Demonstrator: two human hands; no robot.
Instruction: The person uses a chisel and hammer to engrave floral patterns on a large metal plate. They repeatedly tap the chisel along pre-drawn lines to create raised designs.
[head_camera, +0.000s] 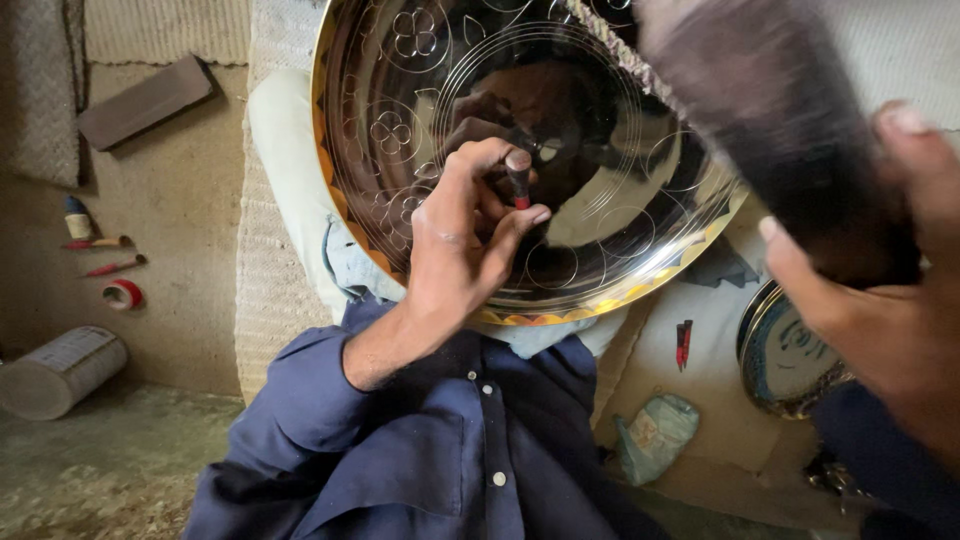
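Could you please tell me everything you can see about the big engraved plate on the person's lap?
The plate is large, round, mirror-bright metal with a golden, patterned rim. Fine engraved circles and flower outlines cover its face, which reflects the hands. It leans tilted on the person's lap, its top edge out of frame. The left hand rests on it, pressing a small red-tipped tool to the surface. The right hand holds a dark blurred mallet above it.

— What carries it all?

— A bare earthen floor (170, 260), with a woven mat (265, 290) laid over it.

— What lies on the floor at the left?

— A dark flat block (145, 100); a small stub tool (77, 218); a red-tipped tool (113, 266); a red tape roll (122, 294); a pale can (60, 372) on its side.

— At the right?

— A small red tool (684, 342); a crumpled bag (655, 435); a smaller engraved plate (785, 355), partly hidden.
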